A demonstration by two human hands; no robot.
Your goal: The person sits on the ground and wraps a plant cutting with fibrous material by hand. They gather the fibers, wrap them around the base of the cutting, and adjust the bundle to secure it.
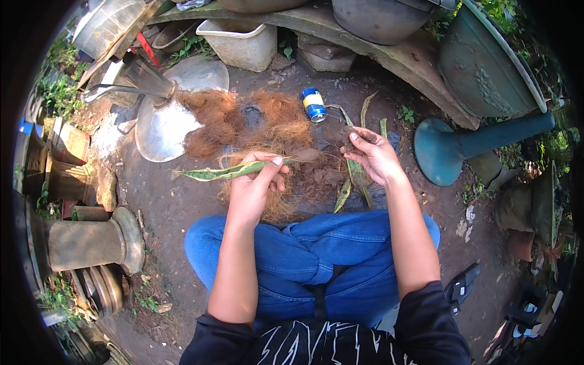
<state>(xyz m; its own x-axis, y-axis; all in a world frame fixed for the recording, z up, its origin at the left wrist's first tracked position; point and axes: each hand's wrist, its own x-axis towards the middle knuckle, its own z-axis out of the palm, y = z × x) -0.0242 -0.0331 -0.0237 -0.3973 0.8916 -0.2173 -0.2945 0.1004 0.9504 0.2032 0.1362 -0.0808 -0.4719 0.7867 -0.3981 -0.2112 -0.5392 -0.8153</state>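
My left hand [258, 182] grips a variegated snake plant leaf [219, 173] near its base, with the leaf's tip pointing left. From that base thin roots reach toward my right hand [372, 153], whose thumb and fingers pinch a small dark clump of soil or roots [353, 135]. More snake plant leaves [359, 180] lie under and beside my right hand. Between and below the hands are loose brown fibres and a heap of dark soil [319, 178]. Reddish coconut fibre [210, 121] is spread beyond my left hand. A blue and yellow can [313, 105] lies past the soil.
A shovel [159, 132] rests at the left of the fibre. A cream plastic tub [242, 45] stands below a curved concrete slab [383, 50] bearing large pots. To the right is a teal pedestal [440, 150]; to the left, a concrete pedestal [86, 244]. Black sandals [461, 285] lie lower right.
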